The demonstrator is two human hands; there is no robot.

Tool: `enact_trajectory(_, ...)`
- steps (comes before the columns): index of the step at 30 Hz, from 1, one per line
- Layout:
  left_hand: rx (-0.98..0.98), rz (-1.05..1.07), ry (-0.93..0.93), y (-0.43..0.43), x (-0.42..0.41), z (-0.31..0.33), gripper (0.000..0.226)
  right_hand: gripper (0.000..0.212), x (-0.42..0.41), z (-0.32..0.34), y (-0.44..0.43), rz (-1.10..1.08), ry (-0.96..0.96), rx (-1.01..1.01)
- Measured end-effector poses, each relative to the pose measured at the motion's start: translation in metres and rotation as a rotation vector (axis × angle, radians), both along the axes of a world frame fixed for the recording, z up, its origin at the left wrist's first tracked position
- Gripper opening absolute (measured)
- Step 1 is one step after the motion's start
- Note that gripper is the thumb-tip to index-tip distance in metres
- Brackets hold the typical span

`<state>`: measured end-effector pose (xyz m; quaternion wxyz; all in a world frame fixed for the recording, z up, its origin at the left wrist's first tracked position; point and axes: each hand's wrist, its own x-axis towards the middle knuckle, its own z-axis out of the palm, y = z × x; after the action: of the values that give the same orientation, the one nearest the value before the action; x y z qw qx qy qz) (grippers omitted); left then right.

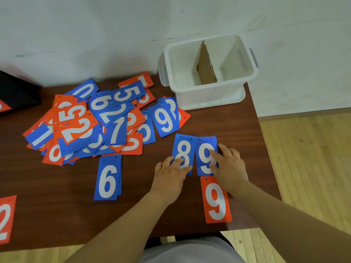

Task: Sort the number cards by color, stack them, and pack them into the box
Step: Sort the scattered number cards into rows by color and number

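A mixed heap of blue and red number cards (91, 122) covers the left middle of the brown table (57, 215). A blue 8 card (183, 147) and a blue 9 card (206, 149) lie side by side. My left hand (171, 175) lies flat on the lower part of the 8, fingers spread. My right hand (228, 164) presses its fingers on the 9. A red 9 card (216, 200) lies just below them. A blue 6 card (108, 177) on a small blue stack sits to the left. The white box (209, 73) with a cardboard divider stands empty at the back right.
A red 2 card (5, 219) lies at the table's left edge. A black object (17, 92) sits at the far left by the wall. The table's right edge drops to a wooden floor (307, 168). A white wall runs behind.
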<state>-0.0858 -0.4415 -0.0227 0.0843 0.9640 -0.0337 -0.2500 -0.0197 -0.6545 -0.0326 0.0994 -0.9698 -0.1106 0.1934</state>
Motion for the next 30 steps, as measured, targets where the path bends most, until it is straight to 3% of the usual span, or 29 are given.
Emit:
enact_trajectory(12,-0.176,0.055,-0.011,-0.002,0.002,-0.004,0.054,0.06,-0.001,0.009,0.01,-0.048,0.029,-0.041)
enact_trajectory(15,-0.254,0.149,-0.076,0.013,0.002,0.003,0.049,0.06,0.002,0.018,0.023,-0.112,-0.005,-0.005)
enact_trajectory(20,-0.135,0.36,-0.215,0.089,-0.003,0.021,0.055,0.067,0.008,0.037,0.079,-0.039,0.002,0.085)
enact_trajectory(30,0.084,0.598,-0.258,0.31,-0.042,0.051,0.061,0.062,0.009,0.064,0.254,-0.003,-0.031,0.137)
